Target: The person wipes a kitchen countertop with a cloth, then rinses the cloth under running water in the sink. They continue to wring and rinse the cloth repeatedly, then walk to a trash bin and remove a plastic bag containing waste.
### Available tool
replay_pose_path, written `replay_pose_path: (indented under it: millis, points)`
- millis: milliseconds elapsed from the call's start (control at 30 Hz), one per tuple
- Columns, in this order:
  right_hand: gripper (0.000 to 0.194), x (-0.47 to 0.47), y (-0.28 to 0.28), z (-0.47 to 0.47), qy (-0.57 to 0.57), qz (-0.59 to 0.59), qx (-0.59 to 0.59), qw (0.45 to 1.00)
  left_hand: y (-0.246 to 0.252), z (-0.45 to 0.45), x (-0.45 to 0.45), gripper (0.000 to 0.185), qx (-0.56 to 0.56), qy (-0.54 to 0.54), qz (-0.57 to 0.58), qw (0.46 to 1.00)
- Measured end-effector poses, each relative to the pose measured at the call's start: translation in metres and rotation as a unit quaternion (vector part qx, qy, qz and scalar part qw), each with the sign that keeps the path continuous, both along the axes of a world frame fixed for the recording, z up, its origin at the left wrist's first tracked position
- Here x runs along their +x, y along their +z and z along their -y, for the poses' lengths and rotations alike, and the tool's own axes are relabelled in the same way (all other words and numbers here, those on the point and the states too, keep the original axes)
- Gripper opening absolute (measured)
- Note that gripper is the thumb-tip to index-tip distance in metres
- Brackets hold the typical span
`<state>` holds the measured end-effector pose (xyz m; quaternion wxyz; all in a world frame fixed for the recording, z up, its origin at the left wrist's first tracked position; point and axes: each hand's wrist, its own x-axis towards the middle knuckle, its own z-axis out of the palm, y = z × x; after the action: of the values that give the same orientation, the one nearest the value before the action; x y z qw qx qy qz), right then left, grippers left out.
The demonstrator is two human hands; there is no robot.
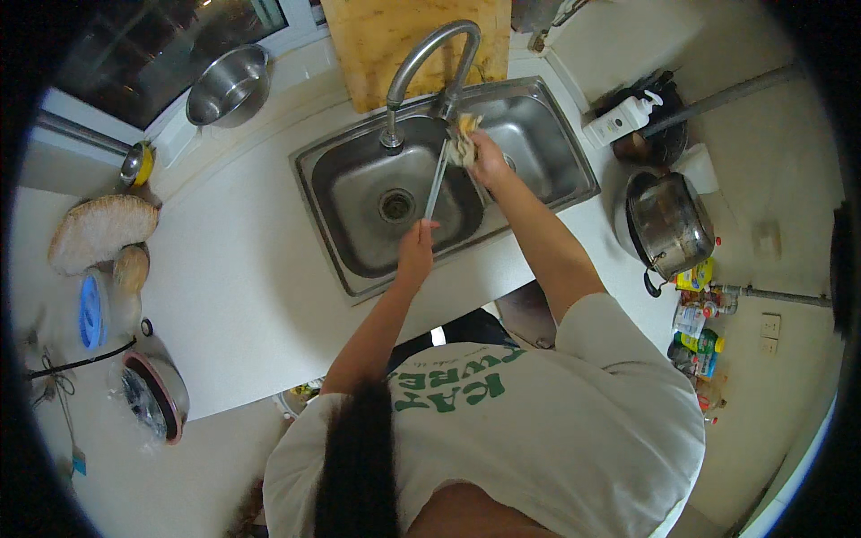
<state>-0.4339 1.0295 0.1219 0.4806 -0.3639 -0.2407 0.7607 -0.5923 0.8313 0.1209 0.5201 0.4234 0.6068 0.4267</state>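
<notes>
My left hand (416, 255) grips one end of a thin, pale, stick-like utensil (437, 180), whose exact kind I cannot tell. It slants over the left basin (356, 215) of a steel double sink. A crumpled cloth (461, 149), pale with a yellowish part, is held in my right hand (489, 160), over the divider between the basins. The utensil's far end is beside the cloth; whether they touch is unclear. Behind the hands stands a curved metal faucet (430, 44), its spout over the left basin. No water is seen running.
A wooden cutting board (366, 54) leans behind the faucet. Left of it sits a steel bowl (230, 87). On the right are a white pump bottle (622, 121), a steel pot (679, 218) and several bottles. A blue-lidded container (93, 309) and a pinkish-rimmed basin (176, 410) stand at the left.
</notes>
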Motion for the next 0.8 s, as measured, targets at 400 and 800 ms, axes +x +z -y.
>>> replay_pose_path:
  millis: [400,800]
  points:
    - [0.041,-0.058,-0.034,0.03,-0.196,0.504,0.134,0.83,0.008,-0.007,0.041,0.027,0.133,-0.004,-0.219,0.967]
    - [0.03,-0.07,-0.061,0.011,-0.136,0.317,-0.099,0.933,0.008,0.014,0.009,0.031,-0.102,0.036,0.085,0.99]
